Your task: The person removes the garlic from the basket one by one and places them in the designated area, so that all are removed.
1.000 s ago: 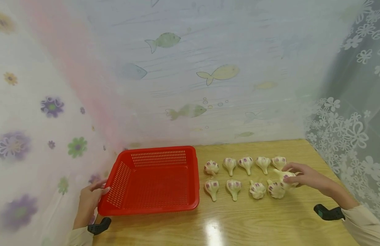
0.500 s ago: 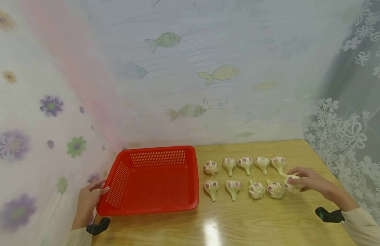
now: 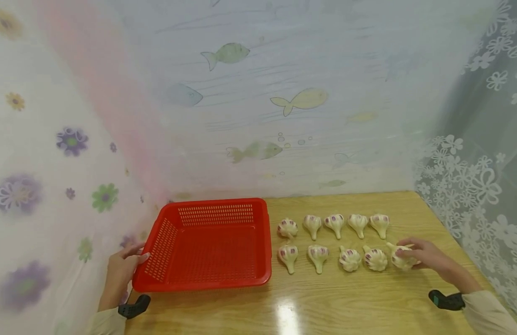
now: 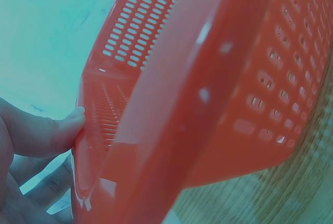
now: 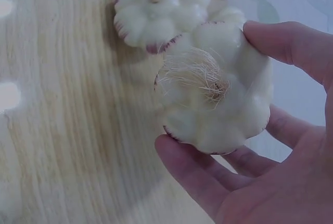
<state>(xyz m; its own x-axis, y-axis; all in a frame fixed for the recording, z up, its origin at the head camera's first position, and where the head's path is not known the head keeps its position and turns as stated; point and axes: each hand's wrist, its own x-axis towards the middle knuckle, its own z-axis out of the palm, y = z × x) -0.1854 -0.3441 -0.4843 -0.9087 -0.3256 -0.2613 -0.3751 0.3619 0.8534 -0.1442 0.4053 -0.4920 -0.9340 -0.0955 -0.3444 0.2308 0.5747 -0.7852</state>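
On the left side of the table sits a red plastic basket (image 3: 216, 284) with slotted walls. My left hand (image 3: 121, 272) grips its left rim, the thumb (image 4: 57, 130) on the rim and the other fingers outside it. At the right end of the front row, my right hand (image 3: 430, 259) holds a garlic bulb (image 3: 399, 260) between thumb and fingers. The right wrist view shows this garlic bulb's root end (image 5: 218, 86) facing the camera. Close to its left on the table lies another garlic bulb (image 3: 375, 259).
Several more garlic bulbs form two rows right of the basket, such as a back-row bulb (image 3: 357, 224) and a front-row bulb (image 3: 318, 257). The wooden table (image 3: 338, 302) meets a fish-patterned wall covering (image 3: 300, 172) at the back and a flowered one (image 3: 74, 200) at the left.
My right hand has moved the garlic bulb right and toward me, from over its neighbours to the front row's right end. The left hand and basket have stayed put.
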